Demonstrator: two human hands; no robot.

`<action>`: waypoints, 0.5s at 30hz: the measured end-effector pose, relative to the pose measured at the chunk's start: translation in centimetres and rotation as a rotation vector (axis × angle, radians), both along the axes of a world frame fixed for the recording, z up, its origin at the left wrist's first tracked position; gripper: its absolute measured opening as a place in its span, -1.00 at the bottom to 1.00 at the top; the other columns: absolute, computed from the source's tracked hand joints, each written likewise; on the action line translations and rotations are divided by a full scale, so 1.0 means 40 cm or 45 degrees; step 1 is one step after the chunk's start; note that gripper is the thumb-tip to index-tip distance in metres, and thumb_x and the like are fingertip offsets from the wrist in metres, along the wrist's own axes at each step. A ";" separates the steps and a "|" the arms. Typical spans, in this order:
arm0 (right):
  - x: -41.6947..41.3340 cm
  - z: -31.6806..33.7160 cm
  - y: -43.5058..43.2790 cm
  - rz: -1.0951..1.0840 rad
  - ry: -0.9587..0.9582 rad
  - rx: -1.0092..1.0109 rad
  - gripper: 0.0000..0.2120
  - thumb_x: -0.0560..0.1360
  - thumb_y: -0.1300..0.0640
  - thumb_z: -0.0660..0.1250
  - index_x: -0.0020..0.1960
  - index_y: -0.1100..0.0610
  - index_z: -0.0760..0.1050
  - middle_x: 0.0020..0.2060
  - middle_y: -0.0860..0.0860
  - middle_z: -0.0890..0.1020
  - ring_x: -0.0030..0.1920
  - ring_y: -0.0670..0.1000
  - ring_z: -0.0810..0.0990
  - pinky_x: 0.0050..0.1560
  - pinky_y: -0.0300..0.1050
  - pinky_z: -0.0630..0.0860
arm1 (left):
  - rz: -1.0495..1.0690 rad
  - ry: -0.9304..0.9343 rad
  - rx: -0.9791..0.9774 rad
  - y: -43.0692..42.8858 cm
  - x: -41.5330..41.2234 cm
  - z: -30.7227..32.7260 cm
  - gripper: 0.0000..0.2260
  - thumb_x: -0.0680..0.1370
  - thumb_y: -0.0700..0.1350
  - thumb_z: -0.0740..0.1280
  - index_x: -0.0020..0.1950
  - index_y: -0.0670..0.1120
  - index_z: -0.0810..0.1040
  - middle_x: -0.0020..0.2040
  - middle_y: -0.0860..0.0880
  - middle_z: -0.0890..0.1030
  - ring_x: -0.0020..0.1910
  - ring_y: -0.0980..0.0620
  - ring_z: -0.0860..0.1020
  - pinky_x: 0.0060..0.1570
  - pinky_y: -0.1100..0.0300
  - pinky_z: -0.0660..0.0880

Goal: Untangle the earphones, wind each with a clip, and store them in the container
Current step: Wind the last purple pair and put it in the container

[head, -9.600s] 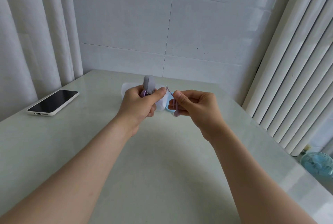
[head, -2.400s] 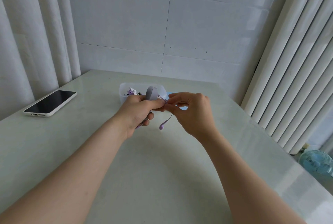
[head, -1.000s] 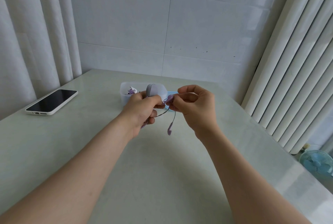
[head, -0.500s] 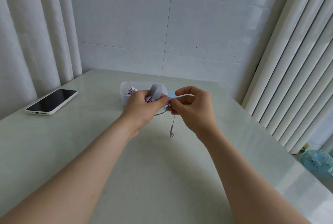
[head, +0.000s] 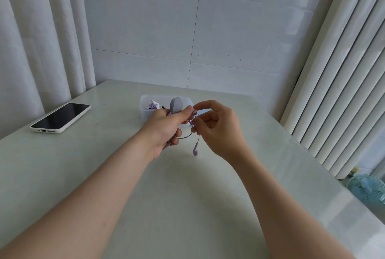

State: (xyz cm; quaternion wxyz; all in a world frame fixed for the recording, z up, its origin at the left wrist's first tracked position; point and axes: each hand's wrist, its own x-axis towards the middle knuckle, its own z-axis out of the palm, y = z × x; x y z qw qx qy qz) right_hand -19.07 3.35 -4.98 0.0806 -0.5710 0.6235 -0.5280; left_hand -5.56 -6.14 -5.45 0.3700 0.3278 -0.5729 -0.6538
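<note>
Though slack, lilac earphones (head: 195,151) (1 bud)

Two hands meet over one table (head: 187,206): one left hand (head: 166,127), one right hand (head: 218,131). Between them I count one grey clip (head: 176,105), one earphone cord (head: 184,137) and one dangling purple earbud (head: 195,150). One container (head: 143,110) sits at twelve o'clock with one wound bundle (head: 153,105) inside, one phone (head: 61,117) at ten, one fan (head: 368,189) at four.

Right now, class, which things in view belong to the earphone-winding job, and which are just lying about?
Job: purple earphones, grey clip, clear container, left hand, right hand.
Lying about: phone, fan.
</note>
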 end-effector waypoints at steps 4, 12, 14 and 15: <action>0.006 0.001 0.003 0.106 -0.014 0.022 -0.82 0.60 0.23 0.37 0.17 0.08 0.65 -0.22 -0.01 0.77 -0.21 0.03 0.77 -0.01 0.18 0.70 | 0.022 -0.080 -0.072 -0.002 0.005 -0.003 -0.64 0.53 0.19 0.50 0.11 -0.08 0.73 0.01 0.01 0.73 -0.46 0.10 0.36 -0.38 0.19 0.29; -0.025 0.016 -0.005 -0.078 -0.494 -0.130 -0.85 0.73 0.15 0.21 0.18 0.16 0.53 -0.13 0.14 0.76 -0.14 0.14 0.78 0.02 0.19 0.72 | 0.093 -0.274 -0.177 0.003 0.023 0.011 -0.64 0.58 0.19 0.42 0.02 -0.12 0.66 -0.16 -0.02 0.76 -0.47 0.03 0.30 -0.45 0.25 0.22; -0.034 0.022 -0.004 -0.152 -0.599 -0.170 -0.83 0.74 0.10 0.16 0.16 0.14 0.49 -0.12 0.12 0.76 -0.13 0.14 0.78 0.04 0.20 0.71 | 0.274 -0.387 -0.347 0.000 0.026 -0.001 -0.65 0.56 0.20 0.43 -0.05 -0.10 0.68 -0.17 -0.02 0.74 -0.34 -0.05 0.48 -0.40 0.21 0.33; -0.035 0.027 -0.003 -0.211 -0.650 -0.185 -0.82 0.73 0.09 0.14 0.16 0.14 0.49 -0.13 0.12 0.76 -0.14 0.13 0.78 0.04 0.22 0.71 | 0.397 -0.460 -0.447 -0.004 0.027 -0.008 -0.63 0.55 0.21 0.43 -0.09 -0.11 0.68 -0.17 -0.04 0.72 -0.23 -0.08 0.56 -0.33 0.19 0.39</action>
